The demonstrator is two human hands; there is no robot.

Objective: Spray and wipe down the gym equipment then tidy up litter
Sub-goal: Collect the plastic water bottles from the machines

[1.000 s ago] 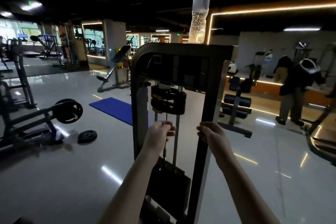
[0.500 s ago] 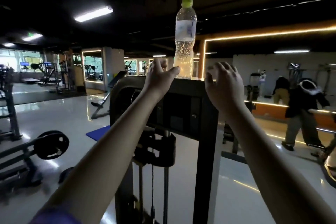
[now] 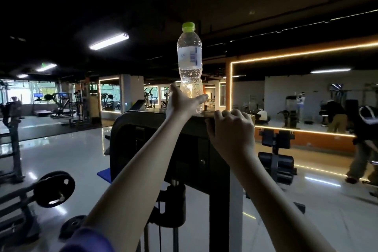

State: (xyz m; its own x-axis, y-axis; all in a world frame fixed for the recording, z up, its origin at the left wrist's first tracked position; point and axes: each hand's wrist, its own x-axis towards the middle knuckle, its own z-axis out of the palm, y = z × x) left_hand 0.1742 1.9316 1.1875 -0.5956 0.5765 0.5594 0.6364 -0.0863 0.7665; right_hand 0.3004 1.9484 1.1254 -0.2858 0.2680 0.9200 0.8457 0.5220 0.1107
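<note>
A clear plastic bottle with a green cap and a white label stands upright on top of the black weight machine frame. My left hand wraps around the bottle's lower part, thumb on the right side. My right hand rests on the frame's top edge just right of the bottle, fingers curled over the edge.
A barbell with a black plate lies low at the left, a loose plate on the floor beside it. A blue mat is behind the machine. A person stands at the right by the mirrored wall. A padded bench is right of the frame.
Both hands rose from the machine's uprights to its top. My left hand closed around the bottle's base and my right hand settled onto the frame's top edge. The view tilted up.
</note>
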